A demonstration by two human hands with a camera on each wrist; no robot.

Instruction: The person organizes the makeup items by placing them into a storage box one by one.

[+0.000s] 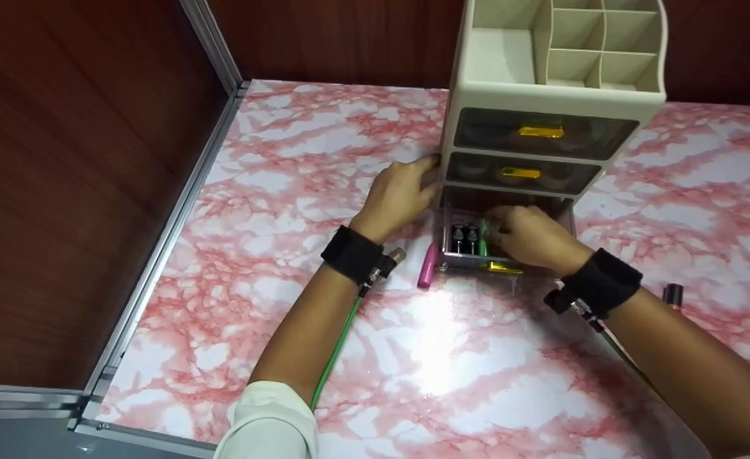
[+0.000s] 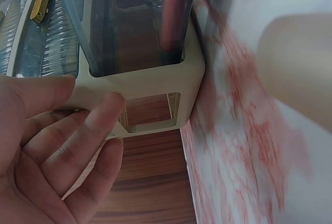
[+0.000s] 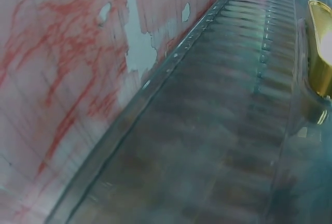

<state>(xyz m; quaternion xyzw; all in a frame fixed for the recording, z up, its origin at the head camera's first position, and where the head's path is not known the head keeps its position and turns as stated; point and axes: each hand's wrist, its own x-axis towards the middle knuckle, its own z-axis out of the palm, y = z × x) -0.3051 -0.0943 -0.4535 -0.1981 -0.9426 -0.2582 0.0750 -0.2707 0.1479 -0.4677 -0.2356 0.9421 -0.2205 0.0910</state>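
A cream organizer (image 1: 566, 95) stands at the back with its lowest clear drawer (image 1: 461, 260) pulled out. My left hand (image 1: 397, 194) rests at the organizer's left side; the left wrist view shows the thumb by the front frame and the fingertips (image 2: 111, 102) against the side. Inside the drawer, my right hand (image 1: 534, 237) has its curled fingers at a slim green tube (image 1: 483, 245), partly covering it. Two small black bottles (image 1: 465, 237) lie side by side left of the tube. The right wrist view shows only the drawer's ribbed front (image 3: 197, 130), not the fingers.
A pink tube (image 1: 427, 266) lies on the marbled tabletop (image 1: 273, 255), left of the drawer. Near my right forearm is a black-capped tube (image 1: 673, 294). Two shut drawers with gold handles (image 1: 541, 131) and open-topped compartments (image 1: 573, 67) sit above. A wooden panel (image 1: 94, 159) borders the left.
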